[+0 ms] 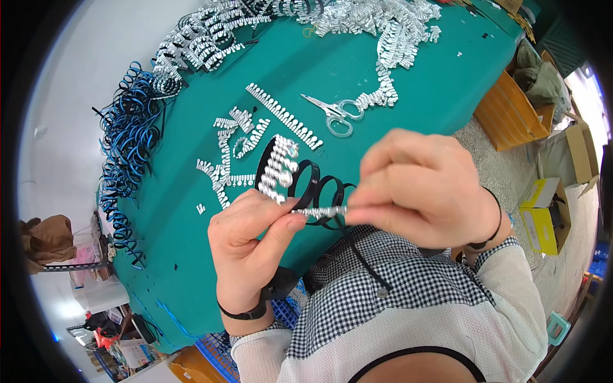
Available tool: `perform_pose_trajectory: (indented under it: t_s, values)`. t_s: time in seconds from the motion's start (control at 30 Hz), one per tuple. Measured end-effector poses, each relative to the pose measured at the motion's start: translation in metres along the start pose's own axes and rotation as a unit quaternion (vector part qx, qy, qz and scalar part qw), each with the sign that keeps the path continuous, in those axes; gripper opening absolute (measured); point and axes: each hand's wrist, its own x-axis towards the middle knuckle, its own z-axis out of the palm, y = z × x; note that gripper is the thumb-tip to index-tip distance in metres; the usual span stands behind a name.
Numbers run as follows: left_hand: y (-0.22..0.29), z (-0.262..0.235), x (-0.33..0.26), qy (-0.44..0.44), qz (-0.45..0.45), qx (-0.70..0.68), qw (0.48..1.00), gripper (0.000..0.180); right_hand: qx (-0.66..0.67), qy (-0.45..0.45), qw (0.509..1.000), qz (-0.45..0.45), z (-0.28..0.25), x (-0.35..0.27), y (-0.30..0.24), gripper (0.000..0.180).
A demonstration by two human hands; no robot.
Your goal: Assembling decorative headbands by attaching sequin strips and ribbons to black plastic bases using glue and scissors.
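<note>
My left hand (246, 246) pinches a black coiled strip (311, 185) between thumb and fingers. Silver scalloped trim (279, 171) runs along the strip's loop above that hand. From the left thumb the trim stretches across to my right hand (421, 188), whose closed fingertips grip its other end. More coils of the black strip hang between the two hands, and a tail dangles below. Beyond my hands, clear-handled scissors (337, 115) lie with their blades spread a little. A straight length of silver trim (284, 116) lies left of them, near several short cut pieces (225, 159).
Everything lies on a green-covered table (440, 96). Blue and black coils (131, 134) line its left edge. Finished-looking trimmed coils (198, 38) and a heap of silver trim (396, 25) sit at the far side. Cardboard boxes (520, 108) stand on the floor at right.
</note>
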Motion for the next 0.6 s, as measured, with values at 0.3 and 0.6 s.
perform_pose_trajectory:
  t_s: [0.3,0.6]
  values:
    - [0.003,0.000,0.001,-0.026,0.053,-0.046,0.997,0.012,0.170,-0.034,0.980,0.095,-0.001,0.007,0.012,0.009]
    - [-0.005,0.001,0.003,-0.042,0.084,-0.088,0.992,0.009,0.245,-0.027,0.958,0.147,0.013,0.006,0.022,0.009]
